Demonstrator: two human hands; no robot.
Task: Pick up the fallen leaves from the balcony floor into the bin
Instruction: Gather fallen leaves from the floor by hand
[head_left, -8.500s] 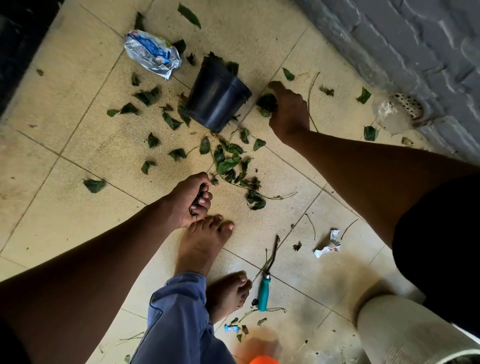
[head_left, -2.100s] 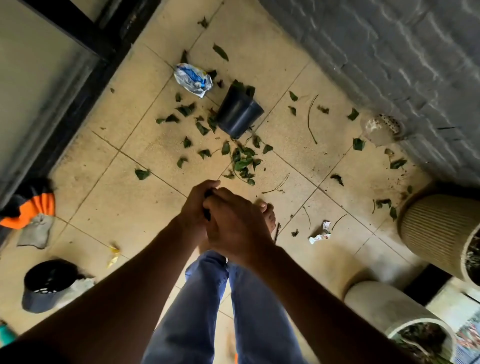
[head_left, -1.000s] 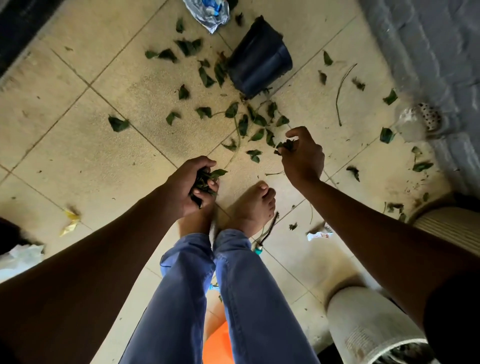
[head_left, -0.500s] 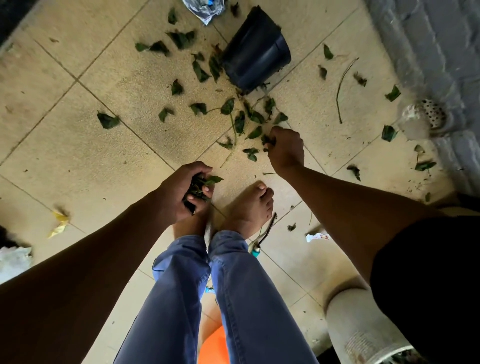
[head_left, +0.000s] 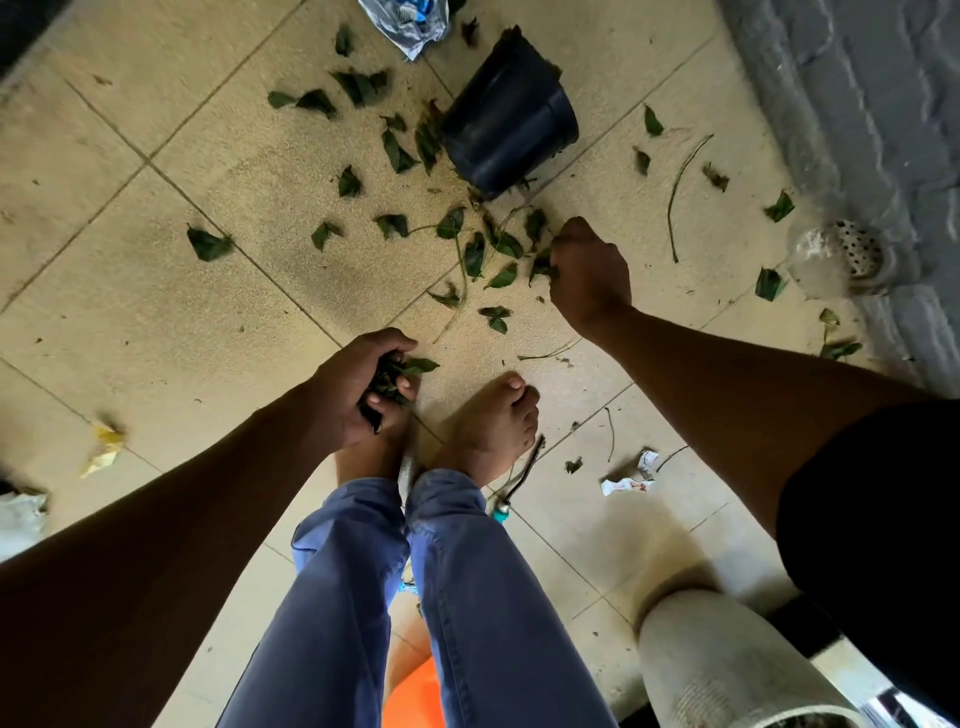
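Observation:
Green fallen leaves (head_left: 475, 254) lie scattered over the beige tiled floor, thickest just below an overturned black plastic pot (head_left: 511, 117). My left hand (head_left: 353, 387) grips a bunch of gathered leaves (head_left: 397, 371) above my bare feet. My right hand (head_left: 587, 273) is down on the floor at the right edge of the leaf cluster, fingers curled around leaves (head_left: 543, 265) there. No bin can be identified with certainty.
A crumpled plastic wrapper (head_left: 408, 15) lies at the top. A grey brick wall (head_left: 857, 104) with a drain cover (head_left: 860, 254) bounds the right. A teal-handled tool (head_left: 514, 483) lies by my feet, with a white planter (head_left: 727, 670) and paper scrap (head_left: 626, 478) nearby.
My right hand has shifted slightly up and right along the leaf cluster, closing on more leaves. My left hand keeps holding its bunch in about the same place.

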